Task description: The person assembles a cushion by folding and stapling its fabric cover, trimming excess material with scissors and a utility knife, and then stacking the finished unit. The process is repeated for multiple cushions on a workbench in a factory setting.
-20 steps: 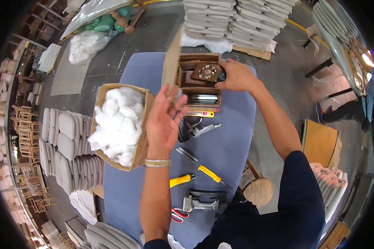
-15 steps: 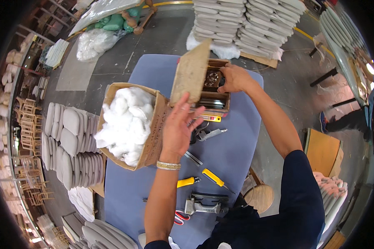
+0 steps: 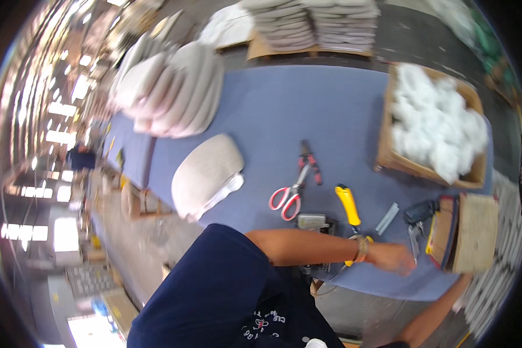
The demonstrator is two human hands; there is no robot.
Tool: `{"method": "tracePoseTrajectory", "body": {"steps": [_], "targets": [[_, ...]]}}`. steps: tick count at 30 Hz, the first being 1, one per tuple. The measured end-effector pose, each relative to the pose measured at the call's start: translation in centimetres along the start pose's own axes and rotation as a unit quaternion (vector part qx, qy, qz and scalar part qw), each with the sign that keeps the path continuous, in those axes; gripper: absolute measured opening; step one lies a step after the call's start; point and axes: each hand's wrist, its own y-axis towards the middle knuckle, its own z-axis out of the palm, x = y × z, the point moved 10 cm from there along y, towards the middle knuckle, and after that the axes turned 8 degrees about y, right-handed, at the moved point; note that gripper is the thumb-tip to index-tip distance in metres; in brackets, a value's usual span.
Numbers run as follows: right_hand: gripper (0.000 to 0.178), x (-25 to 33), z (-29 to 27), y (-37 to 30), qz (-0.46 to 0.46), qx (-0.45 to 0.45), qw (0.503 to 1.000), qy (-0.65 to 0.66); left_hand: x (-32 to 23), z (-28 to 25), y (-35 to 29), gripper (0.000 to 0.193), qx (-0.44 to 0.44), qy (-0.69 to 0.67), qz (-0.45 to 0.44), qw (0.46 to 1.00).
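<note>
Clock directions run from the left hand (image 3: 393,258), twelve toward the top of the view; it sits over the near part of the blue table (image 3: 261,104), a bracelet (image 3: 362,248) at its wrist, its fingers blurred, so I cannot tell whether they are open, closed or gripping; the right forearm (image 3: 432,316) comes up from the lower edge, at about four o'clock, and meets the lower end of the box (image 3: 442,229); the right hand is hidden there, and its fingers cannot be read.

The silver tool (image 3: 413,236) lies just beside the left fingertips, between one and two o'clock, its long axis close to the twelve-six line; the box lies farther out between two and three, its tan panel (image 3: 477,232) also long from twelve to six; the right arm is nearer the box, the left hand nearer the tool.

Farther off, the metal strips (image 3: 387,218) lie near twelve; the yellow-handled tool (image 3: 347,203) is between ten and eleven, the red-handled scissors (image 3: 290,200) beyond at ten; farthest of these, the carton of white stuffing (image 3: 390,124) stands between twelve and one.
</note>
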Motion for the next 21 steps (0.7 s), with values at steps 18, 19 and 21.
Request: {"method": "tracePoseTrajectory", "body": {"steps": [18, 19, 21], "targets": [[0.043, 6.8, -2.0, -7.8, 0.018, -0.205, 0.979, -0.006, 1.4, -11.1, -34.7, 0.026, -0.189, 0.534, -0.230, 0.791], [0.043, 7.9, -2.2, -9.4, 0.021, -0.219, 0.976, 0.008, 1.5, -11.5, -35.4, 0.026, -0.184, 0.550, -0.238, 0.779], [0.043, 9.5, -2.3, -13.8, 0.044, -0.249, 0.967, 0.034, 1.0, -12.1, -36.5, 0.027, -0.226, 0.566, -0.193, 0.769]]}}
